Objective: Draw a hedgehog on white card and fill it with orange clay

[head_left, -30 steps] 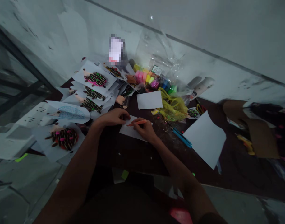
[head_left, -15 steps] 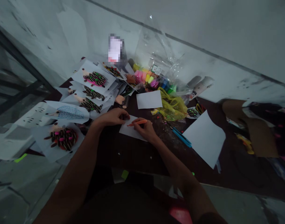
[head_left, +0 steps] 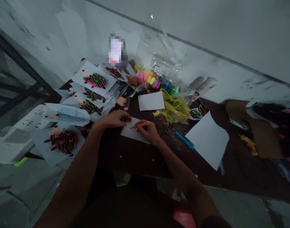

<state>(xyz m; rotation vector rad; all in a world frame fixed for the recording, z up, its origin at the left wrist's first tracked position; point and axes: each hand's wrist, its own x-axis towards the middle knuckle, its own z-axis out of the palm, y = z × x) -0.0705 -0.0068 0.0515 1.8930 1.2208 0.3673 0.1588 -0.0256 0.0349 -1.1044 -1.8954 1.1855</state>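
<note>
A small white sheet of paper point(head_left: 130, 133) lies on the dark table in front of me. My left hand point(head_left: 117, 119), its fingers curled together, holds the sheet down at the upper left corner. An orange pen point(head_left: 145, 123) is pinched in my right hand point(head_left: 148, 130), which rests on the right part of the sheet. The pen's tip points left and down at the paper, close to my left fingertips. Any marks on the sheet are too faint to make out.
Clay hedgehog pictures point(head_left: 95, 79) are piled at the left. Behind stand a bag of coloured clay point(head_left: 156, 77), a blank card point(head_left: 151, 101) and a yellow bag point(head_left: 176, 109). Rightward lie a blue-handled tool point(head_left: 184, 139), a large white sheet point(head_left: 207, 139) and brown cardboard point(head_left: 265, 136).
My right hand and the pen have shifted very slightly over the paper. My left hand stays at the sheet's corner. The whole view has moved a little.
</note>
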